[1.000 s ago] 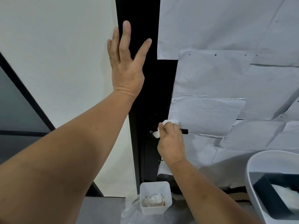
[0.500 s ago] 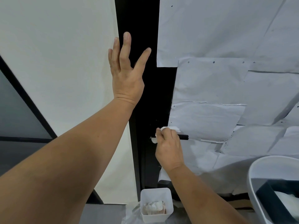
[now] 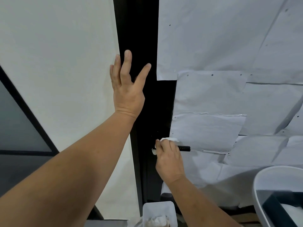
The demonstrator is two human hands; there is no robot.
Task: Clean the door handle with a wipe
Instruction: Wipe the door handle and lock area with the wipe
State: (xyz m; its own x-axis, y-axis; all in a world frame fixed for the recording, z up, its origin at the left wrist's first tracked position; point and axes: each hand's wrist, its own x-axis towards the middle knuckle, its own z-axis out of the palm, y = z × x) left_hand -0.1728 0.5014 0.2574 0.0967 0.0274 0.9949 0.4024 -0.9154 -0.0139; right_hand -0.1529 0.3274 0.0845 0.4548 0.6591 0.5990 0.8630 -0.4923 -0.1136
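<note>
A black lever door handle (image 3: pixel 185 148) sticks out to the right from the black door frame (image 3: pixel 136 30); only its right tip shows. My right hand (image 3: pixel 169 158) is curled round the handle and grips a white wipe (image 3: pixel 168 139) against it; bits of the wipe show above and left of the fingers. Higher up, my left hand (image 3: pixel 127 86) lies flat with straight, spread fingers against the frame's left edge.
The door to the right is covered with white paper sheets (image 3: pixel 229 46). A small white bin (image 3: pixel 159 212) with crumpled wipes stands on the floor below the handle. A large white tub (image 3: pixel 268 181) holding a dark tray sits at the bottom right. The wall on the left is white.
My right hand with the wipe has slid a little left along the handle, baring more of its tip. My left hand sits lower in view as the camera tilted up.
</note>
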